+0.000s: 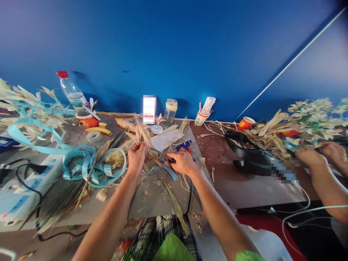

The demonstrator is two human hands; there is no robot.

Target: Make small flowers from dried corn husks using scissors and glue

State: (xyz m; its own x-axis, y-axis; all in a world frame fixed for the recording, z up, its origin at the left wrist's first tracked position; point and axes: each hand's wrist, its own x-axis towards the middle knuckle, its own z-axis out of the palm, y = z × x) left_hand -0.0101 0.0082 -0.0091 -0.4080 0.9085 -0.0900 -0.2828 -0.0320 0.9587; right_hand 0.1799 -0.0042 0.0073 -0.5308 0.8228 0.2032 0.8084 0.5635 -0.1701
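My left hand (136, 156) is closed on a strip of dried corn husk (143, 136) that stands up from the grey board (152, 203). My right hand (182, 162) is closed round the handles of a pair of scissors (166, 157), whose blades point left toward the husk. Husk scraps lie all around both hands. A blue glue gun (185, 145) lies just behind my right hand.
Light-blue ribbon (87, 163) coils at left beside a white power strip (27, 188) with black cables. A water bottle (71, 90), tape roll (94, 136), jar (170, 110) and paper cups stand at the back. Another person's hands (320, 156) work at right near a black pan (250, 156).
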